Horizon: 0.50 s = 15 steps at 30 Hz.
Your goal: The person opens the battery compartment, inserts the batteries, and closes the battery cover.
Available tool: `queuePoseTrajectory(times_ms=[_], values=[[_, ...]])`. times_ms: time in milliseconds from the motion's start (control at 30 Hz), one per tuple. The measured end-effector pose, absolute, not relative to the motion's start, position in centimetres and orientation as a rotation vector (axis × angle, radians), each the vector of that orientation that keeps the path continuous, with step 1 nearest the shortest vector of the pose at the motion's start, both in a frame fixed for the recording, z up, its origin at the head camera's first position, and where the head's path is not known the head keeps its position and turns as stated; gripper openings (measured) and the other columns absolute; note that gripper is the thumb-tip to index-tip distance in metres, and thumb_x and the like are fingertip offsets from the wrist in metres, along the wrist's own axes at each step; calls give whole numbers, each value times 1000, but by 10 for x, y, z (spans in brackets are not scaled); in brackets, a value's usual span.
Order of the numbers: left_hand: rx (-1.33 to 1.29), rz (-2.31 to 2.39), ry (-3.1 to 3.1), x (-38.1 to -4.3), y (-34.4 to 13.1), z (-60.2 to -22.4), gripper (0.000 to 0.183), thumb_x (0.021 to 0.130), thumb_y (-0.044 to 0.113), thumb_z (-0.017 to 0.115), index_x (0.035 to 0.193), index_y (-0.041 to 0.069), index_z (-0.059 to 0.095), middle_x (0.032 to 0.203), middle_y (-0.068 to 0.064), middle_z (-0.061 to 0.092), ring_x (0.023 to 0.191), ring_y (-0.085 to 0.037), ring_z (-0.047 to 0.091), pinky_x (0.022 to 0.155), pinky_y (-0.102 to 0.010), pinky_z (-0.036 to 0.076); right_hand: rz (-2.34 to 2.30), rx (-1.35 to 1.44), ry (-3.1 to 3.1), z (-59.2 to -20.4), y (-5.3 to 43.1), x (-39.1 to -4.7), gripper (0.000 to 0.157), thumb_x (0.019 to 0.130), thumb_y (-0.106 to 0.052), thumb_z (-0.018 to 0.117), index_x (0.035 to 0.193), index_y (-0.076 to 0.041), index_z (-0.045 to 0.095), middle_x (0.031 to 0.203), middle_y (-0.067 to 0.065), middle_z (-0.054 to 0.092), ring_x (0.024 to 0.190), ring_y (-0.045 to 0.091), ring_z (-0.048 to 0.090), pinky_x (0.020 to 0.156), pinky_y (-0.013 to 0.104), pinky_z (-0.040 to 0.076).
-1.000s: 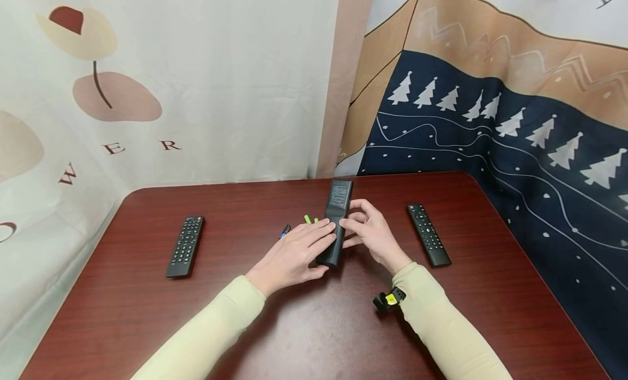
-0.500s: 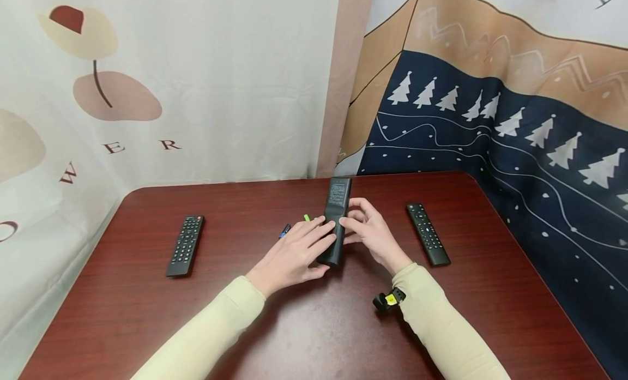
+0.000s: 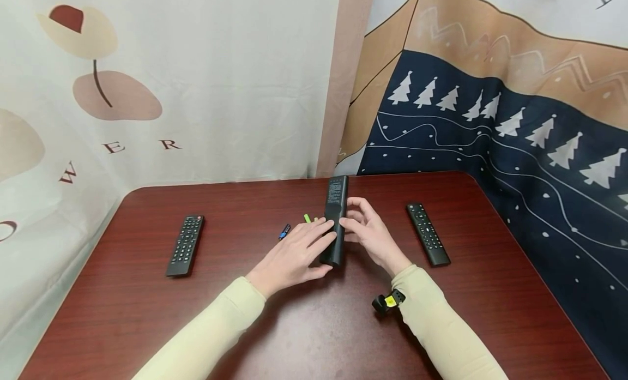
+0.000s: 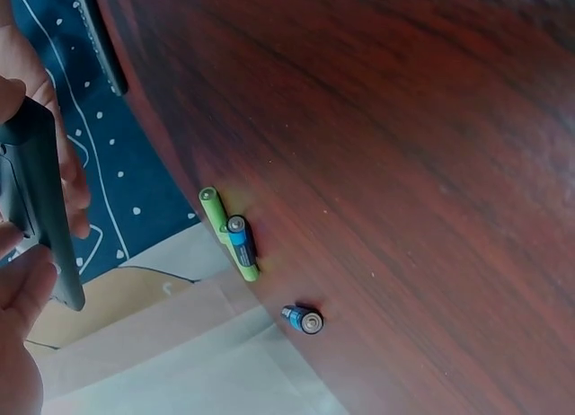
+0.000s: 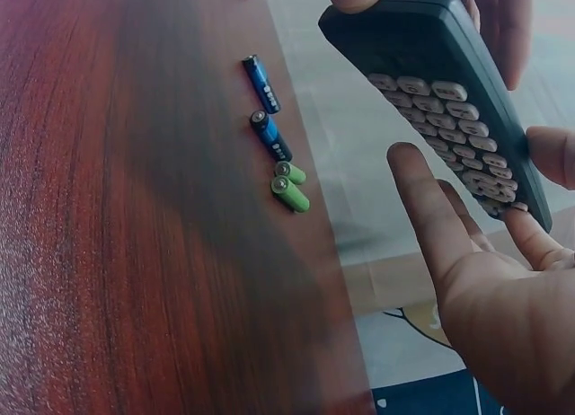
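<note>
A black remote control [image 3: 335, 197] is held off the table with its back, bearing a printed label, toward the head camera. Its button side [image 5: 454, 128] shows in the right wrist view. My left hand [image 3: 294, 250] grips the lower end, fingers across the back and thumb at the bottom end. On the right edge, my right hand [image 3: 374, 235] pinches it, thumb at the back edge and fingers on the button side. Beyond the left hand lie two blue-and-black batteries [image 5: 261, 84] and two green batteries [image 5: 290, 195], partly hidden in the head view.
One black remote control [image 3: 185, 246] lies at the left of the brown table [image 3: 122, 314], buttons up. Another remote control [image 3: 428, 234] lies at the right, past the right hand. Curtains [image 3: 235, 96] stand behind the table's far edge.
The held remote control has turned slightly, its top end shifting a little to the left and away. Both hands keep their hold with only small finger movement.
</note>
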State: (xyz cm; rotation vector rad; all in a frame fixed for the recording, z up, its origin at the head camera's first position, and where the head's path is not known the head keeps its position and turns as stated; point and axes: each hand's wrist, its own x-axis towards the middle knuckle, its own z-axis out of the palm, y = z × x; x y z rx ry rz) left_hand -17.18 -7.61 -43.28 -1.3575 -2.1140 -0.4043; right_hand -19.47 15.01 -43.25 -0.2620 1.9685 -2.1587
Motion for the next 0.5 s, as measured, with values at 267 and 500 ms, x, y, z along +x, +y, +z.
queuePoseTrajectory(times_ms=[267,500], values=[[-1344,-490,-2143,-171,-75,-434,68,77,28,92,130,-2,62,138,-19,60,124,-31,62,103,-40,52,-2180,-286,1931,-431,150,-193,46,102,-8,57,145,-11,40,123,18,63,95,18,72,82,37,62],[-1325,-513,-2193,-169,-74,-435,68,80,31,90,132,0,60,142,-17,57,122,-31,62,102,-39,52,-2197,-277,1927,-428,150,-191,45,102,-7,58,144,-13,42,121,16,63,96,18,71,82,39,63]])
